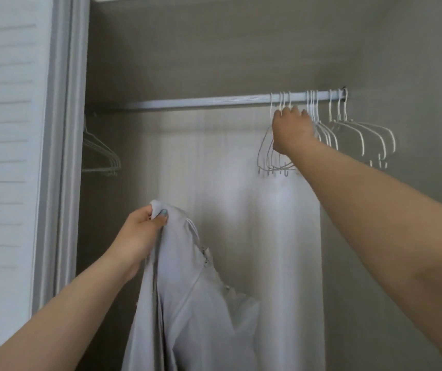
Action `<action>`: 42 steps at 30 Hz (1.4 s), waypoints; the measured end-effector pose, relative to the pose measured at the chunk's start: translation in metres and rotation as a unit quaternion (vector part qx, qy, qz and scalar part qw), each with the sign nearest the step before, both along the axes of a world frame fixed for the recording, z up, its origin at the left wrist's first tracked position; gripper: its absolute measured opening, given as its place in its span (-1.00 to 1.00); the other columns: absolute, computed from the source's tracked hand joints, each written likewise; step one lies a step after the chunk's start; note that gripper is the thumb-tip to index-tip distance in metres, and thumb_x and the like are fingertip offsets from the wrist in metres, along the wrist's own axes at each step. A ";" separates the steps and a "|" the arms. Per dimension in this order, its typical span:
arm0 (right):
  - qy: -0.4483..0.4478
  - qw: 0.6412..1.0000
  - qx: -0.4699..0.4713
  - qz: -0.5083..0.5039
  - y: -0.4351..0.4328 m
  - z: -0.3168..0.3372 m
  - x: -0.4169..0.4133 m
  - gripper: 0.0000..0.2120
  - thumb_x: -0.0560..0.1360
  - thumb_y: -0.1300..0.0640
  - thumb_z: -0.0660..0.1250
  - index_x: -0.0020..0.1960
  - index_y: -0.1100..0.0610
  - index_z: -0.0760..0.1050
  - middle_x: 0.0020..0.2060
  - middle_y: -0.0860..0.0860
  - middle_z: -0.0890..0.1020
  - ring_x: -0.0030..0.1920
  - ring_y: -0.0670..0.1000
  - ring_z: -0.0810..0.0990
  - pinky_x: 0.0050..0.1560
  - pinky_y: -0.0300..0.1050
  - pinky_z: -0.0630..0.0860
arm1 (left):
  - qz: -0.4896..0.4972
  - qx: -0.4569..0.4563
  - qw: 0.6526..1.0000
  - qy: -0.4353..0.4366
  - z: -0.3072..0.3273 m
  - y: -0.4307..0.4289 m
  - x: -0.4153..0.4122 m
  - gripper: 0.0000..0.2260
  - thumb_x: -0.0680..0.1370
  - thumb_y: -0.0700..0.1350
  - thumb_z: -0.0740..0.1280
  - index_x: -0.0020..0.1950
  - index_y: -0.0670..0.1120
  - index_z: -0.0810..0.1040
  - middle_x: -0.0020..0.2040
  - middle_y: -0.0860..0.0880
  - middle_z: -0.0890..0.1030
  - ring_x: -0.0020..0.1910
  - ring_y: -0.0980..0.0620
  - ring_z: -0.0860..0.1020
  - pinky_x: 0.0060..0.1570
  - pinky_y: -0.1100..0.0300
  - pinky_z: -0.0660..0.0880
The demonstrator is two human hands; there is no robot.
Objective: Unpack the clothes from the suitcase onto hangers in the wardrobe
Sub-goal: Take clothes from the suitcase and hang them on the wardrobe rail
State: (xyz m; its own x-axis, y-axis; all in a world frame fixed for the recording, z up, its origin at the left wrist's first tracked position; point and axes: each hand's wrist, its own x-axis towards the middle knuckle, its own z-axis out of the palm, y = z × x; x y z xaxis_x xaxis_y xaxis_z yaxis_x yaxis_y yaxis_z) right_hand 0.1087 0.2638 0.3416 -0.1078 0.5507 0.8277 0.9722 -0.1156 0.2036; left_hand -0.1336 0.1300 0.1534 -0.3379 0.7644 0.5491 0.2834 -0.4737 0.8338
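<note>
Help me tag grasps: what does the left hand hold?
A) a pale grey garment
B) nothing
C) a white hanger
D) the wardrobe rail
A: the left hand grips the pale grey garment by its top edge; the right hand is up at the white hangers.

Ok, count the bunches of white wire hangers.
4 bunches: one far left, one at the right hand, one beyond it, one at the grey rail's right end. More may be hidden.

One pale metal wardrobe rail (201, 103) is counted. Roughly ten white wire hangers (361, 135) are hung on it in three bunches at the right. A few grey wire hangers (102, 156) are seen at the left, the number unclear. One light grey garment (187, 303) is seen.
</note>
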 end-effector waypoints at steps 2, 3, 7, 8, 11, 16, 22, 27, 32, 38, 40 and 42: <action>0.002 0.998 -0.032 -0.047 0.012 0.002 0.005 -0.34 0.55 0.09 0.24 0.52 0.29 0.04 0.50 0.25 0.13 0.51 0.24 0.07 0.48 0.15 0.04 | 0.002 0.006 1.000 -0.003 0.003 0.008 -0.005 -0.80 0.63 -0.21 0.19 0.07 -0.31 0.55 -0.05 -0.18 0.58 -0.10 -0.03 0.51 -0.15 0.23 0.38; 0.002 0.997 -0.040 -0.059 0.017 0.002 0.005 -0.36 0.55 0.10 0.24 0.51 0.28 0.07 0.50 0.25 0.12 0.51 0.25 0.06 0.49 0.15 0.03 | 0.004 0.005 1.000 -0.003 0.005 0.012 -0.009 -0.79 0.63 -0.22 0.19 0.07 -0.32 0.55 -0.05 -0.19 0.59 -0.07 -0.05 0.51 -0.15 0.22 0.39; 0.000 0.997 -0.049 -0.058 0.023 0.005 0.002 -0.52 0.51 0.28 0.28 0.42 0.27 0.31 0.43 0.28 0.26 0.47 0.27 0.17 0.46 0.10 0.13 | 0.015 0.000 1.000 -0.005 0.014 0.023 -0.020 -0.79 0.62 -0.22 0.20 0.10 -0.33 0.54 0.02 -0.25 0.59 -0.06 -0.05 0.50 -0.16 0.21 0.38; -0.003 0.998 -0.041 -0.054 0.023 0.006 -0.001 -0.54 0.50 0.30 0.29 0.39 0.28 0.34 0.41 0.29 0.29 0.46 0.27 0.19 0.45 0.09 0.14 | 0.015 0.001 1.000 -0.004 0.015 0.025 -0.022 -0.79 0.63 -0.22 0.20 0.10 -0.33 0.54 0.00 -0.24 0.59 -0.08 -0.04 0.50 -0.16 0.21 0.38; -0.016 1.000 -0.010 -0.025 0.027 0.006 -0.013 -0.57 0.47 0.37 0.30 0.33 0.32 0.38 0.40 0.33 0.29 0.46 0.29 0.16 0.46 0.08 0.14 | 0.007 0.007 1.000 -0.005 0.018 0.029 -0.023 -0.79 0.63 -0.24 0.18 0.09 -0.37 0.53 -0.06 -0.19 0.57 -0.15 0.01 0.51 -0.16 0.23 0.40; 0.065 0.989 0.058 0.123 0.024 0.007 -0.037 -0.69 0.47 0.42 0.20 0.20 0.32 0.39 0.14 0.25 0.51 0.25 0.24 0.39 0.16 0.02 0.39 | 0.016 0.008 1.000 0.010 0.019 0.033 -0.027 -0.78 0.63 -0.22 0.18 0.09 -0.36 0.53 -0.07 -0.16 0.56 -0.11 0.00 0.49 -0.18 0.24 0.39; 0.436 0.808 0.021 0.395 0.017 -0.002 -0.076 -0.76 0.47 0.30 0.10 0.05 0.20 0.48 -0.05 0.12 0.58 -0.07 0.19 0.58 -0.06 -0.04 0.52 | 0.012 -0.003 1.000 0.016 0.009 0.029 -0.039 -0.80 0.64 -0.21 0.17 0.04 -0.29 0.54 -0.09 -0.12 0.56 -0.19 0.07 0.49 -0.23 0.31 0.37; 0.640 0.545 -0.003 0.541 -0.004 -0.067 -0.116 -0.65 0.50 0.34 0.03 0.20 0.10 0.37 -0.18 0.01 0.50 -0.36 -0.03 0.48 -0.32 -0.23 0.34 | 0.000 -0.026 1.000 -0.001 -0.005 0.019 -0.046 -0.79 0.65 -0.18 0.16 -0.12 -0.09 0.52 -0.17 0.06 0.53 -0.24 0.22 0.44 -0.33 0.43 0.32; 0.708 0.459 -0.184 0.504 -0.016 -0.143 -0.122 -0.89 0.50 0.18 0.26 0.02 0.16 0.47 -0.27 0.03 0.49 -0.44 -0.02 0.43 -0.46 -0.24 0.31 | -0.018 -0.050 0.998 -0.027 -0.027 0.006 -0.058 -0.82 0.64 -0.19 0.17 0.03 -0.19 0.56 -0.11 -0.03 0.58 -0.18 0.13 0.51 -0.30 0.37 0.40; 0.719 0.524 -0.216 0.403 -0.023 -0.202 -0.112 -0.79 0.52 -0.04 0.30 -0.07 0.10 0.39 -0.43 -0.01 0.25 -0.56 -0.05 0.17 -0.59 -0.30 0.14 | -0.064 -0.085 0.992 -0.061 -0.057 -0.007 -0.063 -0.82 0.64 -0.19 0.19 0.04 -0.15 0.58 -0.07 -0.05 0.63 -0.13 0.06 0.57 -0.23 0.28 0.48; 0.672 0.605 -0.202 0.376 -0.031 -0.225 -0.107 -0.73 0.49 -0.07 0.32 -0.12 0.08 0.32 -0.39 -0.01 0.33 -0.49 -0.02 0.25 -0.51 -0.23 0.21 | -0.081 -0.097 0.989 -0.074 -0.070 -0.007 -0.066 -0.83 0.64 -0.19 0.20 0.03 -0.14 0.59 -0.05 -0.08 0.64 -0.11 0.03 0.59 -0.13 0.22 0.49; 0.639 0.659 -0.186 0.351 -0.041 -0.250 -0.098 -0.66 0.45 -0.12 0.36 -0.02 0.08 0.33 -0.26 0.01 0.46 -0.39 0.01 0.41 -0.39 -0.15 0.36 | -0.097 -0.107 0.986 -0.086 -0.083 -0.008 -0.065 -0.83 0.63 -0.20 0.20 -0.02 -0.10 0.59 -0.05 -0.08 0.64 -0.11 0.03 0.60 -0.11 0.20 0.50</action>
